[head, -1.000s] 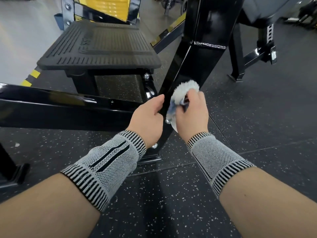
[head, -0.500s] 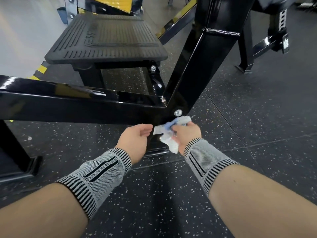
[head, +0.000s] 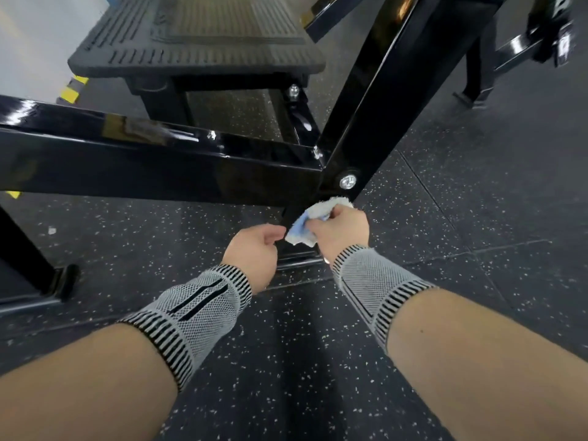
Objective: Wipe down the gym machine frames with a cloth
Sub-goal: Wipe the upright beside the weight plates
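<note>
- The right hand (head: 342, 232) grips a bunched white-and-blue terry cloth (head: 313, 219), fingers curled round it, and presses it to the foot of the glossy black steel upright post (head: 378, 116), just below the silver bolt head (head: 347, 181).
- The left hand (head: 254, 249) sits just beside the cloth, fingers loosely curled and holding nothing; whether a fingertip touches the cloth cannot be told.
- The step in hand looks like wiping the lowest stretch of the post, near its base plate (head: 299, 259) on the speckled black rubber floor (head: 477, 218).
- To do it well, the person would likely keep a fresh face of cloth flat on the steel and work round the bolt and the joint with the black horizontal beam (head: 143, 163), where grime likely collects.
- Gloss shows streaks, so overlapping strokes would probably suit.
</note>
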A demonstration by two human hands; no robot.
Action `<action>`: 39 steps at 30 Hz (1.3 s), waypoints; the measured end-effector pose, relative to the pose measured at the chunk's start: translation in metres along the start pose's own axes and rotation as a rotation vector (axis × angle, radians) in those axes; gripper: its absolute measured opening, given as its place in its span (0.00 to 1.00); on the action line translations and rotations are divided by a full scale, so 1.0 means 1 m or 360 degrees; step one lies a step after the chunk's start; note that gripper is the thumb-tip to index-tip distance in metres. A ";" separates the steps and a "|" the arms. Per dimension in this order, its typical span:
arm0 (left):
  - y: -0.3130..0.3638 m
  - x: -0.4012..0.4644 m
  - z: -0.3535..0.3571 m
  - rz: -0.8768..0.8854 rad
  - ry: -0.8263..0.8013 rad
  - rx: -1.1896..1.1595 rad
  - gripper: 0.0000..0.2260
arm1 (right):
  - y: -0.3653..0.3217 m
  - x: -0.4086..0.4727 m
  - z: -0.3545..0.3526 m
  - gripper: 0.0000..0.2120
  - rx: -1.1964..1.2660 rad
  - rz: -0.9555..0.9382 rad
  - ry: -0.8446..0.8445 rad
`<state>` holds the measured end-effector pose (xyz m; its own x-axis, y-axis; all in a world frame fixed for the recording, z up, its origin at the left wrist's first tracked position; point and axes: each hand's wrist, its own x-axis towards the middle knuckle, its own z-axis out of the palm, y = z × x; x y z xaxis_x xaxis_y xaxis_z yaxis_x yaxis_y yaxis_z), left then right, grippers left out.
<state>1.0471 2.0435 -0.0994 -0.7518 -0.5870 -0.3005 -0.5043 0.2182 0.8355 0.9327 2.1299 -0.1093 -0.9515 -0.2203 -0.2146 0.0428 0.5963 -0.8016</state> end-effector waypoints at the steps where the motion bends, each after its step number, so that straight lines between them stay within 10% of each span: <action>1: -0.001 0.000 0.000 -0.0014 0.0004 -0.0003 0.21 | 0.003 0.003 -0.004 0.11 -0.0037 0.0036 0.0016; 8: -0.015 0.007 -0.007 -0.0072 0.0025 -0.0042 0.21 | 0.028 0.017 -0.008 0.07 -0.0083 0.0197 0.0146; 13: -0.030 0.010 -0.009 -0.0116 0.0034 -0.0010 0.20 | 0.044 0.000 0.014 0.14 -0.0097 0.0318 -0.0265; 25: -0.050 0.015 -0.006 -0.0209 -0.0026 -0.0061 0.21 | 0.020 -0.004 0.039 0.15 -0.1401 0.0080 -0.0668; 32: -0.067 0.020 -0.005 -0.0285 -0.0041 -0.0077 0.19 | 0.019 0.002 0.055 0.24 -0.1042 0.0367 -0.0746; 35: -0.061 0.020 0.002 -0.0279 -0.0051 -0.0148 0.15 | 0.032 0.000 0.047 0.15 -0.0147 0.0461 -0.0504; 39: -0.054 0.022 0.015 -0.0491 -0.0254 -0.0480 0.08 | 0.035 -0.019 0.048 0.11 0.0344 0.0404 -0.1090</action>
<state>1.0512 2.0306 -0.1586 -0.6538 -0.4562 -0.6036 -0.5864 -0.1987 0.7853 0.9668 2.1174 -0.1601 -0.5062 -0.5682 -0.6487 0.3607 0.5437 -0.7578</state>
